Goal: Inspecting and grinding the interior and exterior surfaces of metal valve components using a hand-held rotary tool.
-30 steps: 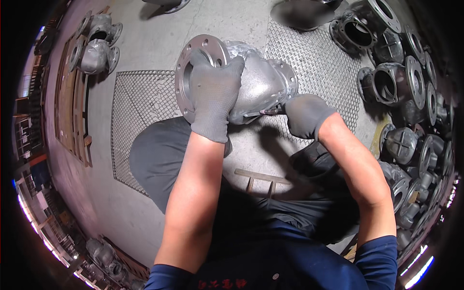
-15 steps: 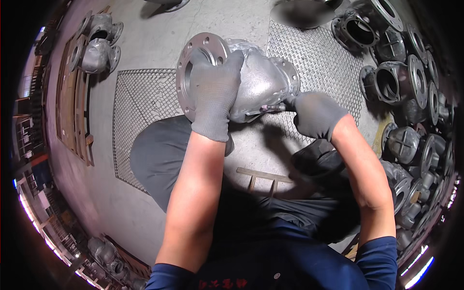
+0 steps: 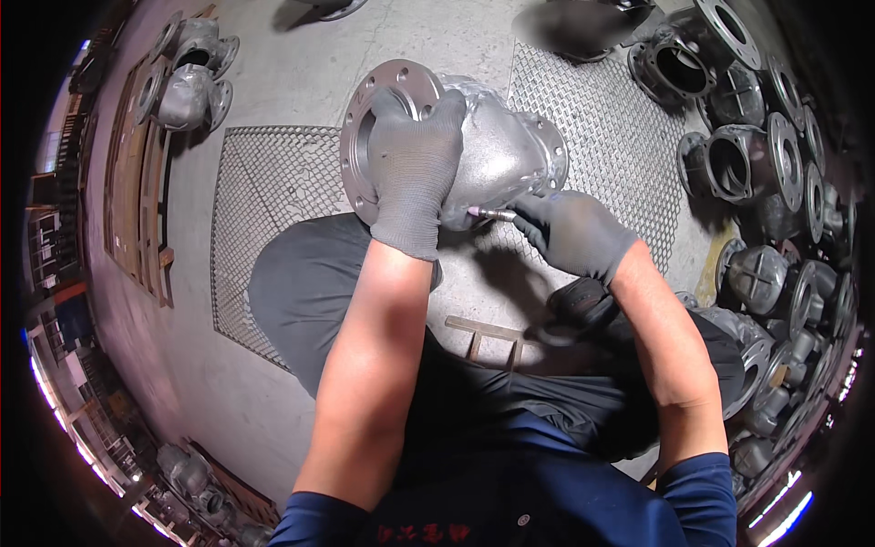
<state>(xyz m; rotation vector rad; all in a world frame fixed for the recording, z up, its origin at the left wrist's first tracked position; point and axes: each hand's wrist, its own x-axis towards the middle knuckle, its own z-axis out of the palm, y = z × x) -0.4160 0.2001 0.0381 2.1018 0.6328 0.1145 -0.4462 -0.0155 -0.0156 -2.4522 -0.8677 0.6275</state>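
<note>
A silver-grey cast metal valve body (image 3: 497, 141) lies tilted in front of me, with a wide drilled flange at its left end and a smaller flange at its right. My left hand (image 3: 415, 150), in a grey knit glove, is closed over the wide flange's rim, thumb towards the body. In my gloved right hand (image 3: 579, 232) is a slim die grinder (image 3: 497, 214) with a pinkish grinding tip. That tip is at the lower side of the casting; whether it touches the metal I cannot tell. The grinder's rear is hidden in my fingers.
Diamond-patterned metal mesh sheets (image 3: 597, 118) lie on the concrete floor at both sides. Many similar castings (image 3: 734, 164) crowd the right. At the left, more castings (image 3: 185, 96) stand by a wooden pallet (image 3: 141, 201). A small wooden frame (image 3: 483, 328) lies between my legs.
My right hand has moved left and down along the casting, bringing the grinder's tip towards the wide flange. The casting and my left hand have shifted slightly right.
</note>
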